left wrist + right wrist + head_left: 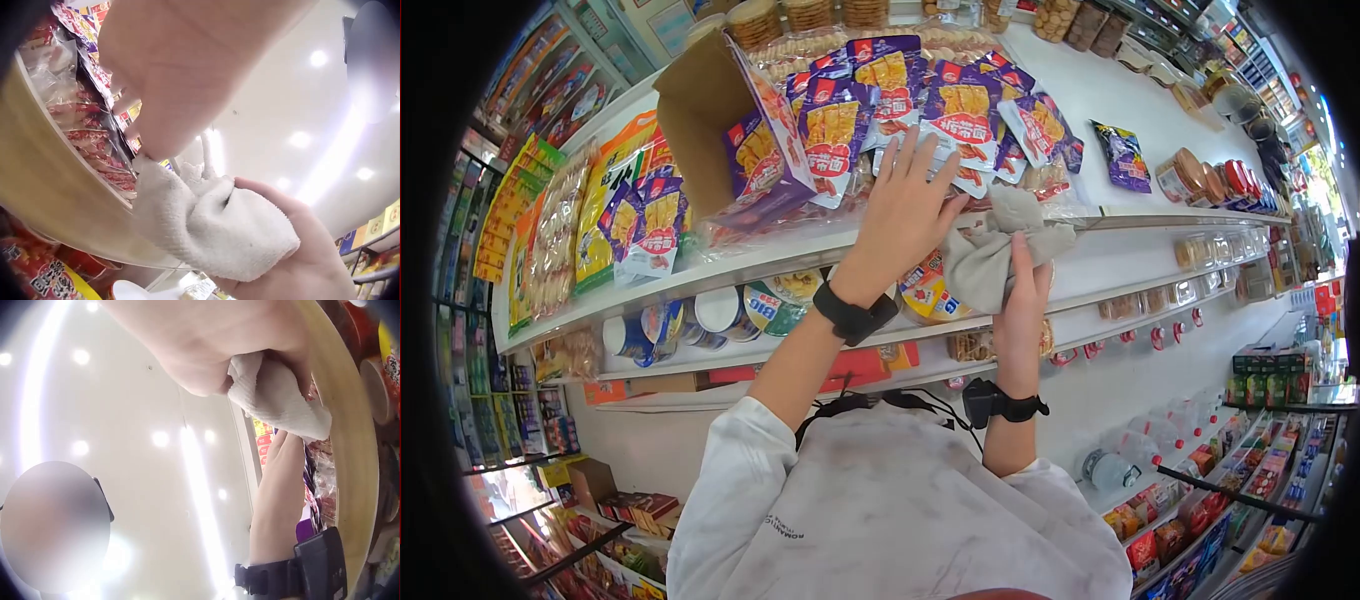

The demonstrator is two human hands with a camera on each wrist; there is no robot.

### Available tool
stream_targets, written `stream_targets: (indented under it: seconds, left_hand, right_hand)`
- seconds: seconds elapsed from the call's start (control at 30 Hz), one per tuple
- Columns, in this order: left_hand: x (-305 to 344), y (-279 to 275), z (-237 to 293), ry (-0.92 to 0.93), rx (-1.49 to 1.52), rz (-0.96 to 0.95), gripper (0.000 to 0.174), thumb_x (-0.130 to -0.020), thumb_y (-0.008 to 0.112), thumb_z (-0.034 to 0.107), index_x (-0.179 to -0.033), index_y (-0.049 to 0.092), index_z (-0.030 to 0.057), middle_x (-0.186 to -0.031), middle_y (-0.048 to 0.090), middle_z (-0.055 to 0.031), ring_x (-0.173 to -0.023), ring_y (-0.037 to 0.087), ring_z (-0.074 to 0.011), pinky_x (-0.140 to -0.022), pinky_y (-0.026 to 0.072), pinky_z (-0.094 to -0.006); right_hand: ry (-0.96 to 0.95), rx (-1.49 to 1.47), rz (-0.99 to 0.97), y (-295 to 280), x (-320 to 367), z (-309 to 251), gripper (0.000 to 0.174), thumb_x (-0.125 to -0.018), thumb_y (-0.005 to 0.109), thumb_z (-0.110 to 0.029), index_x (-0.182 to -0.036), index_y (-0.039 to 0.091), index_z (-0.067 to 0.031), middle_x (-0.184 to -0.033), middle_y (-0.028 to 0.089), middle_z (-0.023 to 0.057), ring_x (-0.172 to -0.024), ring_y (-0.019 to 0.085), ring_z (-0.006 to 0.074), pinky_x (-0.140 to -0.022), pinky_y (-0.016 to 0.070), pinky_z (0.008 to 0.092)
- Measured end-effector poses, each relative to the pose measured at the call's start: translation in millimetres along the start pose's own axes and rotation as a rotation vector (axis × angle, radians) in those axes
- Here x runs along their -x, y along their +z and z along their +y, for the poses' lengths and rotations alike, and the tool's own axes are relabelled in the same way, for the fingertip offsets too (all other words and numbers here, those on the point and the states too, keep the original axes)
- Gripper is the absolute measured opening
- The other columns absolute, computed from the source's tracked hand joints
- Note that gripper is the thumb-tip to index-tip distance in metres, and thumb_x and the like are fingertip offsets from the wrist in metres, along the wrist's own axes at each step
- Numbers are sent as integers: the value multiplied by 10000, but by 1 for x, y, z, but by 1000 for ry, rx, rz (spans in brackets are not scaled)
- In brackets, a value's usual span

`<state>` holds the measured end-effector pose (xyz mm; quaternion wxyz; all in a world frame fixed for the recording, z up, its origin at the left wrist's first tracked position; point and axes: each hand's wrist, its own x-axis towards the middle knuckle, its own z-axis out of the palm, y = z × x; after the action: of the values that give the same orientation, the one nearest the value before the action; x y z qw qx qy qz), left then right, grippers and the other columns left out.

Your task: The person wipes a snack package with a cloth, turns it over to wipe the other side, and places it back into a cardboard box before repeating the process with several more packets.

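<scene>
Right grip (1022,285) holds cloth (988,258); shelf edge (765,260) near.

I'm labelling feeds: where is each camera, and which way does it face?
Head: on the head, facing forward and down at packets and cloth; left hand, right hand and shirt show.
Left wrist: on that wrist, facing the cloth; both hands and blurred head show.
Right wrist: on that wrist, facing the cloth; both hands and blurred head show.
Both wrist views share cloth and ceiling.
</scene>
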<state>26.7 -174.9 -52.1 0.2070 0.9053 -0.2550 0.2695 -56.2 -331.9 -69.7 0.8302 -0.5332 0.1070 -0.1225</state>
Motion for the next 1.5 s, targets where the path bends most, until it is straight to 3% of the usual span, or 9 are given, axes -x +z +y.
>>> stream_targets:
  seconds: [0.13, 0.53, 0.57, 0.7, 0.93, 1.17, 1.27, 1.37, 1.5]
  left_hand:
    - [-8, 0, 1, -7, -12, 12, 496, -913, 644, 287, -1351, 542, 78, -1383, 464, -263, -1360, 364, -455, -1139, 289, -530]
    - [13, -48, 50, -50, 448, -187, 507, -897, 687, 197, -1335, 525, -1, -1430, 453, -196, -1324, 450, -357, -1071, 384, -428]
    - [18, -46, 57, -87, 592, -136, 478, -864, 728, 169, -1277, 570, -12, -1278, 575, -163, -1135, 590, -276, -947, 470, -368]
    - [42, -48, 53, -292, 795, -272, 288, -814, 765, 76, -1073, 684, -20, -882, 650, -33, -761, 590, -79, -660, 475, -236]
    - [80, -63, 42, -554, 892, -109, 173, -809, 763, 88, -867, 656, -35, -819, 594, -33, -725, 525, -109, -656, 436, -243]
    - [101, -90, 45, -820, 1156, 48, 212, -946, 666, 131, -1043, 522, 11, -949, 594, -11, -845, 537, -60, -697, 432, -192]
    - [111, -92, 39, -827, 1164, 143, 223, -922, 685, 88, -1060, 530, 7, -955, 605, -22, -895, 571, -83, -749, 464, -218]
    - [112, -102, 43, -799, 1180, 178, 290, -885, 713, 37, -1117, 545, -6, -978, 632, -39, -948, 597, -103, -804, 478, -237]
    - [120, -115, 43, -758, 1133, 177, 316, -846, 740, 2, -1124, 595, -36, -1031, 661, -72, -963, 615, -126, -835, 481, -248]
  right_hand:
    - [-158, 117, 153, -13, -5, -2, 454, -978, 605, -229, -1347, 469, -1, -1300, 549, 98, -1174, 546, 174, -974, 457, 324]
    - [44, 100, -58, -38, 13, -19, 392, -955, 650, -160, -1279, 523, 20, -1211, 617, 91, -1109, 566, 140, -952, 447, 288]
    - [30, 98, -102, -33, 19, -27, 382, -955, 649, -150, -1274, 527, 21, -1198, 623, 84, -1095, 574, 135, -942, 455, 286]
    - [-45, 65, -214, -20, 29, -27, 367, -962, 638, -120, -1282, 529, 23, -1158, 640, 60, -1039, 600, 119, -908, 478, 280]
    - [32, 192, -285, -29, 29, -9, 279, -997, 586, -124, -1235, 598, 21, -1104, 659, 35, -1001, 591, 94, -892, 473, 263]
    - [-4, 140, -304, -11, 38, -22, 187, -988, 566, -72, -1139, 635, 14, -1091, 655, 55, -1000, 586, 117, -903, 464, 289]
    - [-86, 91, -583, -17, 38, -15, 160, -942, 584, -4, -1093, 633, 10, -1103, 637, 80, -1042, 580, 165, -934, 453, 322]
    - [-159, 178, -702, -14, 39, -12, 245, -858, 589, 74, -1093, 617, 11, -1101, 626, 100, -1065, 573, 204, -948, 447, 339]
    - [-99, 196, -772, -14, 40, -9, 457, -723, 728, -76, -1155, 602, 3, -1161, 622, 112, -1102, 570, 243, -986, 426, 381]
